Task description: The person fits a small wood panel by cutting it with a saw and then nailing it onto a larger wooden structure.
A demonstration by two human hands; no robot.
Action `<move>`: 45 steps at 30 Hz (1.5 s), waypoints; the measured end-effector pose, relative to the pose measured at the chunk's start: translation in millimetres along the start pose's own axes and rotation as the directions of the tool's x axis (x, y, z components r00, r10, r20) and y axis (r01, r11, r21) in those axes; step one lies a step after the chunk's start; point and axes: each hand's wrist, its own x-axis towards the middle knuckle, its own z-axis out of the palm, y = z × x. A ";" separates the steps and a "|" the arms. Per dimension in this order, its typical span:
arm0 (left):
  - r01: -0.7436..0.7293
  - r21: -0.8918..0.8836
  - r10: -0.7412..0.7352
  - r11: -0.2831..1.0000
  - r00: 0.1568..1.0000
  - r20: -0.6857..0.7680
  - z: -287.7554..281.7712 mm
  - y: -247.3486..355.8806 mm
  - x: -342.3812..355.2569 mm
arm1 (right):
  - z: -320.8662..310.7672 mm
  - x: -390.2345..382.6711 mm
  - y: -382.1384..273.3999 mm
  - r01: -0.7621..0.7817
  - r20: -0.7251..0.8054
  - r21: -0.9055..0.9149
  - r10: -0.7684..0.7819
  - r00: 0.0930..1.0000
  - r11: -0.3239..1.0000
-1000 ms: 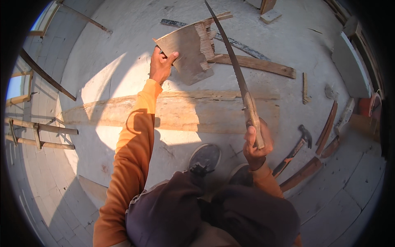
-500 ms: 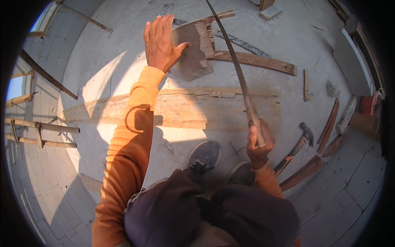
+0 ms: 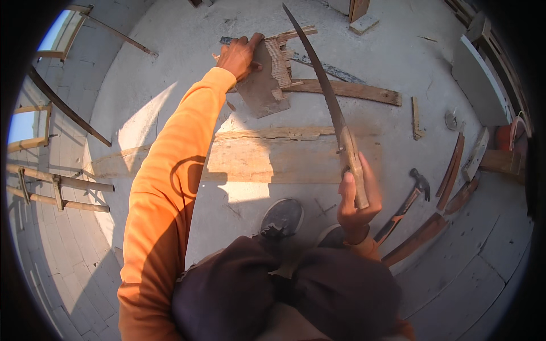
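Note:
My right hand point(image 3: 359, 204) is wrapped round the wooden handle of a handsaw point(image 3: 326, 86). The toothed blade points up and away, its tip near the far edge of the view. At the far left of centre, my left hand point(image 3: 239, 57) has its fingers bent over the edge of a broken piece of plywood point(image 3: 263, 91), with the thumb on its face; some fingertips are hidden. Pale, splintered layers show along the plywood's right side. Nearer to me, a long wide plank point(image 3: 244, 162) lies across the floor, partly in shadow.
A narrow wooden strip point(image 3: 347, 91) lies beyond the plank. On the right are a claw hammer point(image 3: 406, 204), curved brown pieces point(image 3: 418, 238) and a small wood stick point(image 3: 416, 116). Wooden poles point(image 3: 68, 184) are at the left; my shoe point(image 3: 282, 217) stands close to the plank.
My left hand has gone from spread fingers over the plywood's left edge to fingers bent over it. The saw in my right hand has shifted slightly, its handle a little lower in view.

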 end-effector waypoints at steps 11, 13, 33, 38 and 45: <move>-0.086 -0.274 0.109 0.958 0.992 0.070 1.6 -3.4 11.7 | 58.5 -27.2 31.5 0.087 -0.101 0.068 -0.079 0.992 0.994; -0.080 -0.275 0.101 0.958 0.993 0.063 4.3 -4.0 10.9 | 64.9 -27.1 34.1 0.134 -0.127 0.074 -0.124 0.984 0.988; -0.071 -0.236 0.069 0.969 0.997 -0.014 14.9 -9.3 10.5 | 64.2 -28.4 29.9 0.067 -0.112 0.082 -0.057 0.992 0.994; -0.045 -0.161 0.055 0.986 0.997 0.057 18.0 -16.7 10.5 | 69.8 -36.1 31.7 0.081 -0.100 0.072 -0.074 0.992 0.994; -0.037 -0.194 0.041 0.980 0.999 0.016 14.2 -14.5 5.0 | 71.2 -44.7 37.2 0.087 -0.073 0.065 -0.082 0.994 0.994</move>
